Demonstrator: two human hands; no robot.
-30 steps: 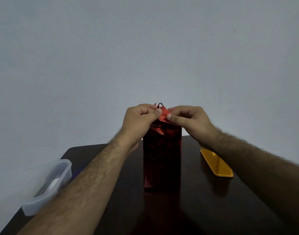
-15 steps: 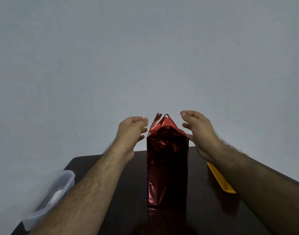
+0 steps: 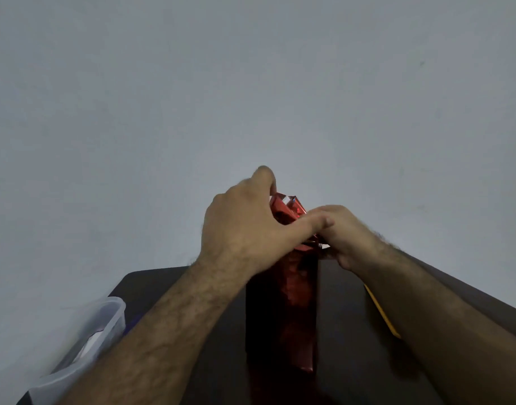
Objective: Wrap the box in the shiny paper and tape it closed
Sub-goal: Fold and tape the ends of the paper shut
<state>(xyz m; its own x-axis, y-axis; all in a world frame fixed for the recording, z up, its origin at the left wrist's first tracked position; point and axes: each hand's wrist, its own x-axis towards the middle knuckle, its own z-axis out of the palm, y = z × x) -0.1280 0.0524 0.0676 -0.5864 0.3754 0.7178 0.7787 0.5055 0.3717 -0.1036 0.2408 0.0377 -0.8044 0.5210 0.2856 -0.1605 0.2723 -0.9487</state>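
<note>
Red-wrapped box (image 3: 283, 311) upright, both hands gripping top

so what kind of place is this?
Probably a plain room at home, unclear beyond that: a dark glossy table against a bare grey wall, with a clear plastic tub and a yellow tray.

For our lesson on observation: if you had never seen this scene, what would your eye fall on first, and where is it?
First the tall box wrapped in shiny red paper, upright at the middle of the dark table. Next the two hands at its top: the left hand curls over the crumpled paper end and the right hand pinches it from the right. A clear plastic container sits at the table's left edge.
</note>
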